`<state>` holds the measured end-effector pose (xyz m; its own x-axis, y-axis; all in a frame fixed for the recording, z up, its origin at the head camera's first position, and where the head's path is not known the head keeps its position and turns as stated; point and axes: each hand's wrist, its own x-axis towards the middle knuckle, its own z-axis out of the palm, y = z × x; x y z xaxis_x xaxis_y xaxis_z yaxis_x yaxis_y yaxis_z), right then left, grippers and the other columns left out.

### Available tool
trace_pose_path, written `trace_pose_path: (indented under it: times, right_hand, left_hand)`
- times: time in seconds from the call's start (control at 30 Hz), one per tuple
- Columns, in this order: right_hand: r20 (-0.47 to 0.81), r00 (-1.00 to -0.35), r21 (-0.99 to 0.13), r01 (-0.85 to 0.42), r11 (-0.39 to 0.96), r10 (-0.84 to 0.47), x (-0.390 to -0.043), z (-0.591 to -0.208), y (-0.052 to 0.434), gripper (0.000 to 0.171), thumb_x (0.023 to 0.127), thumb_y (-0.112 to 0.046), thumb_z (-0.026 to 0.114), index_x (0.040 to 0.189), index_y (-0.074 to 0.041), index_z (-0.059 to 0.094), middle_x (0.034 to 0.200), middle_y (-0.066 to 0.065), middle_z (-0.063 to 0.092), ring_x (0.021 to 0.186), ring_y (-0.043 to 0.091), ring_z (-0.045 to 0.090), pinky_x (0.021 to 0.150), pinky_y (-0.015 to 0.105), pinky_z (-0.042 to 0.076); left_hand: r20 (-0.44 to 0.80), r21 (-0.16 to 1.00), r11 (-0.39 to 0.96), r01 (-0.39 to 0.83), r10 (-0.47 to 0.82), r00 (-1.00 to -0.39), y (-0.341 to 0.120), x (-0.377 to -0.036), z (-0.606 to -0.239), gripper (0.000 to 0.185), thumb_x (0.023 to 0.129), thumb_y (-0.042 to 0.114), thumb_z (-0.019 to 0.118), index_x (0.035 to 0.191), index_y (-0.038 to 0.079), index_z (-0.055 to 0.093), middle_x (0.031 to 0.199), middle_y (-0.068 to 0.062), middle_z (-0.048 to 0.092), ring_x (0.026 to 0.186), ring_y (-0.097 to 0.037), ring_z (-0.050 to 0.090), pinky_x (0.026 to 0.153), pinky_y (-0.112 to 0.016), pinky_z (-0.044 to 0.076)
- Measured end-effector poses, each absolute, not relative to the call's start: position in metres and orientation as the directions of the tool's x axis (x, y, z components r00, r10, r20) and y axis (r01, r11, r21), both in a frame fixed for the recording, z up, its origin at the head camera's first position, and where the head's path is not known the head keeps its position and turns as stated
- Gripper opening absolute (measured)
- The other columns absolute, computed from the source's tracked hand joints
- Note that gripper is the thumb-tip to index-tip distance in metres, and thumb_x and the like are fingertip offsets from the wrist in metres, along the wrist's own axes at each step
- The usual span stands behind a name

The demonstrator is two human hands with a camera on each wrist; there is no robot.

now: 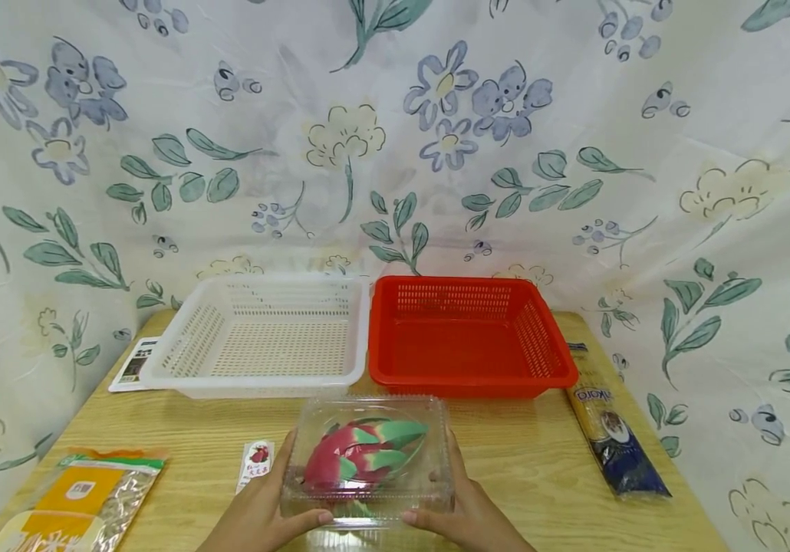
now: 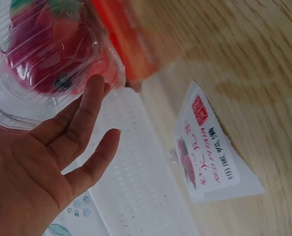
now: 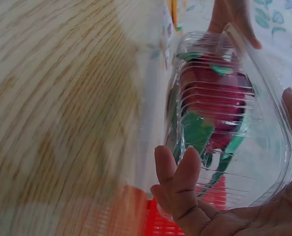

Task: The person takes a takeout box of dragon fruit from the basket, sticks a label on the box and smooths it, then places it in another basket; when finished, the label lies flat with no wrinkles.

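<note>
A clear plastic clamshell box (image 1: pixel 434 429) with a pink and green dragon fruit (image 1: pixel 360 454) inside is held above the front of the table. My left hand (image 1: pixel 267 502) grips its left side, with the thumb at the front edge. On the opposite side my right hand (image 1: pixel 467 502) grips it the same way. The lid appears closed. In the right wrist view, fingers (image 3: pixel 185 182) reach under the ribbed box. Left of the box stands a folded paper card (image 2: pixel 210 147) printed with a dragon fruit, apart from the left hand.
A white basket (image 1: pixel 257 381) and a red basket (image 1: pixel 471 379) stand side by side at the back. To the right lies a yellow and blue packet (image 1: pixel 616 437). An orange and clear bag (image 1: pixel 80 491) lies front left. Another card (image 1: pixel 134 366) pokes out beside the white basket.
</note>
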<state>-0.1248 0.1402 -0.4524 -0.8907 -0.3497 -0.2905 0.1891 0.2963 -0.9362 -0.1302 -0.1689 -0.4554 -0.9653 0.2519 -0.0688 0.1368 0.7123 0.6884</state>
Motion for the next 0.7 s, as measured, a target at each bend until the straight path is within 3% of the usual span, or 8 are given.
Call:
trace_pose_path:
  times: [0.23, 0.5, 0.57, 0.7]
  right_hand:
    - [-0.241, -0.891, -0.954, 0.144, 0.264, -0.385, -0.1263, -0.457, 0.1399, 0.117, 0.088, -0.04, 0.074, 0.152, -0.044, -0.024, 0.144, 0.046, 0.033, 0.117, 0.049, 0.058, 0.09, 0.072, 0.044]
    - [-0.237, -0.889, -0.957, 0.143, 0.253, -0.392, -0.1296, -0.4606, 0.1384, 0.117, 0.088, -0.038, 0.075, 0.149, -0.051, -0.024, 0.15, 0.043, 0.026, 0.123, 0.059, 0.048, 0.09, 0.073, 0.043]
    - [-0.236, -0.889, -0.956, 0.141, 0.256, -0.392, -0.1306, -0.4614, 0.1384, 0.117, 0.088, -0.039, 0.075, 0.15, -0.051, -0.024, 0.154, 0.041, 0.02, 0.125, 0.062, 0.044, 0.09, 0.073, 0.043]
    - [-0.221, -0.899, -0.951, 0.111, 0.29, -0.379, -0.1345, -0.4621, 0.1409, 0.117, 0.088, -0.041, 0.075, 0.154, -0.041, -0.022, 0.152, 0.038, 0.029, 0.124, 0.055, 0.05, 0.092, 0.069, 0.045]
  left_hand:
    - [-0.122, 0.706, 0.703, 0.087, 0.242, -0.963, -0.1695, -0.1325, -0.4608, 0.117, 0.08, 0.049, 0.078, 0.16, 0.012, 0.003, 0.136, -0.025, 0.058, 0.115, -0.045, 0.062, 0.088, -0.064, 0.05]
    - [-0.155, 0.717, 0.695, 0.053, 0.234, -0.96, -0.1699, -0.1337, -0.4621, 0.115, 0.081, 0.049, 0.077, 0.16, 0.013, 0.003, 0.139, -0.026, 0.055, 0.118, -0.048, 0.059, 0.09, -0.066, 0.048]
    - [-0.155, 0.706, 0.706, 0.054, 0.229, -0.961, -0.1696, -0.1349, -0.4618, 0.116, 0.08, 0.051, 0.078, 0.16, 0.011, 0.004, 0.139, -0.025, 0.055, 0.118, -0.047, 0.059, 0.09, -0.066, 0.048]
    - [-0.12, 0.692, 0.717, 0.087, 0.233, -0.965, -0.1679, -0.1384, -0.4615, 0.116, 0.08, 0.053, 0.077, 0.159, 0.006, 0.007, 0.136, -0.025, 0.058, 0.116, -0.047, 0.061, 0.089, -0.066, 0.049]
